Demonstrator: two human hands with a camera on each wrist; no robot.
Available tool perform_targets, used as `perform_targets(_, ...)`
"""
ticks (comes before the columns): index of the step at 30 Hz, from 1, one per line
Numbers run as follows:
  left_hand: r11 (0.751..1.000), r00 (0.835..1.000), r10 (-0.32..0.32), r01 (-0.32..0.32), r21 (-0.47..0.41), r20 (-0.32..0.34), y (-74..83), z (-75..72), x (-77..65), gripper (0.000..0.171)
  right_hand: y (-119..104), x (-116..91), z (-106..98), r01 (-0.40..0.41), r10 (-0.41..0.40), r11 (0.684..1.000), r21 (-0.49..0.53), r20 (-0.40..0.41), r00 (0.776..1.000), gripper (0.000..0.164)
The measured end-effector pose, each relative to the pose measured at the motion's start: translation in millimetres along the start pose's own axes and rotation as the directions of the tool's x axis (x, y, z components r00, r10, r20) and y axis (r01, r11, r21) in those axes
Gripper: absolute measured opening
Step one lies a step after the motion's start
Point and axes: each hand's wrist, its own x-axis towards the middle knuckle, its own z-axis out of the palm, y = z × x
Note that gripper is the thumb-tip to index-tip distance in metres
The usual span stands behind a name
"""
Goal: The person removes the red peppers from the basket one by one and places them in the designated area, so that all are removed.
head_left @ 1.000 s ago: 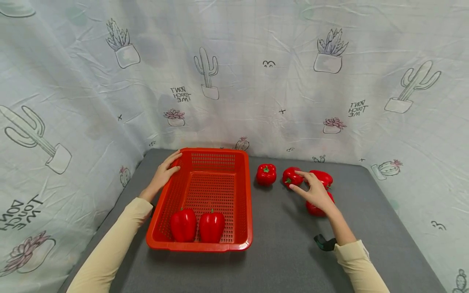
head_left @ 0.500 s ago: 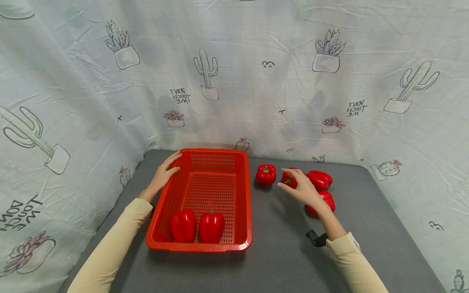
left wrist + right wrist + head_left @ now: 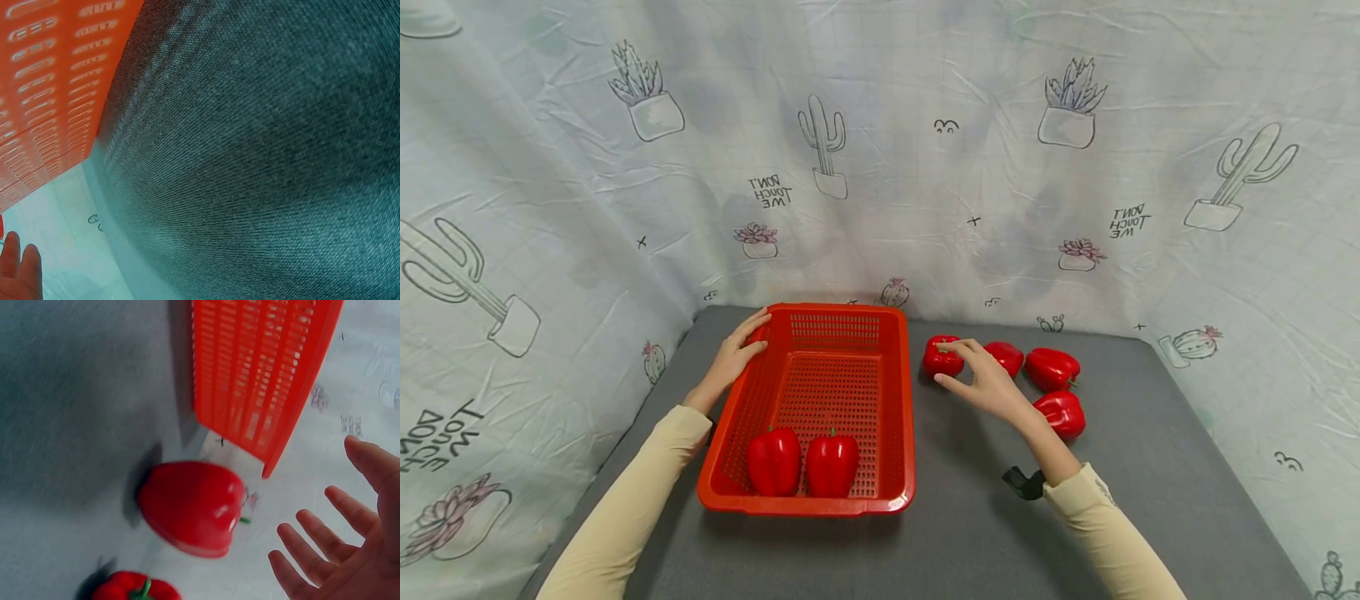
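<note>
My left hand [image 3: 728, 363] rests on the left rim of a red plastic basket [image 3: 912, 417], fingers stretched along it and thumb toward the inside. Two of its fingertips [image 3: 28, 265] show low in the left wrist view. Two red bell peppers [image 3: 774, 462] stand inside at the near end. To the basket's right, my right hand [image 3: 988, 385] hovers with fingers spread beside an upright bell pepper [image 3: 937, 362], overlapping it in the head view. The right wrist view shows a gap between this hand [image 3: 350, 544] and that pepper [image 3: 190, 509].
Three more bell peppers lie to the right: one partly behind the right hand [image 3: 1006, 358], one farther right [image 3: 1052, 369], and one nearer me [image 3: 1066, 415]. A grey cloth [image 3: 955, 533] covers the table. Behind hangs a pale curtain [image 3: 895, 217] with cactus drawings.
My right hand has moved left, from over the lying peppers to the upright pepper nearest the basket. The left hand and basket have stayed put.
</note>
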Motion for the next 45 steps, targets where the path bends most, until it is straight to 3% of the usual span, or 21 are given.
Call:
perform_targets(6,1.000,1.000,-0.010,0.010,-0.020,0.004,-6.3,-0.7,2.3,0.047,-15.5,7.9,9.4,0.068,-0.068,0.998,0.013,0.049,0.996,0.052)
perform_targets(13,1.000,1.000,-0.017,0.017,0.020,-0.023,-38.6,2.5,8.0,0.048,-32.3,15.2,23.0,0.121,-0.121,0.993,0.005,0.087,0.989,0.054)
perform_targets(17,1.000,1.000,-0.013,0.014,0.024,-0.025,-46.7,3.5,8.8,0.048,-42.0,18.8,30.3,0.153,-0.153,0.988,0.007,0.105,0.983,0.053)
perform_targets(22,1.000,1.000,-0.014,0.014,0.011,-0.011,-42.8,2.8,7.6,0.048,-54.2,23.8,39.5,0.180,-0.177,0.984,-0.005,0.156,0.972,0.054)
perform_targets(29,1.000,1.000,-0.001,0.001,-0.027,-0.001,-10.8,-0.1,3.1,0.047,-68.1,29.0,53.2,0.220,-0.208,0.975,-0.024,0.244,0.947,0.057)
perform_targets(33,1.000,1.000,0.001,-0.001,0.007,0.000,-1.9,-0.2,1.0,0.046,-76.0,30.2,60.5,0.240,-0.230,0.971,-0.004,0.269,0.935,0.057)
perform_targets(42,1.000,1.000,0.015,-0.015,0.008,-0.002,-3.1,-0.3,1.5,0.046,-92.9,32.3,77.3,0.233,-0.224,0.972,0.023,0.384,0.896,0.065)
perform_targets(45,1.000,1.000,0.009,-0.009,0.006,-0.006,-19.0,0.9,4.6,0.047,-95.8,32.0,83.7,0.232,-0.221,0.972,0.025,0.413,0.884,0.068)
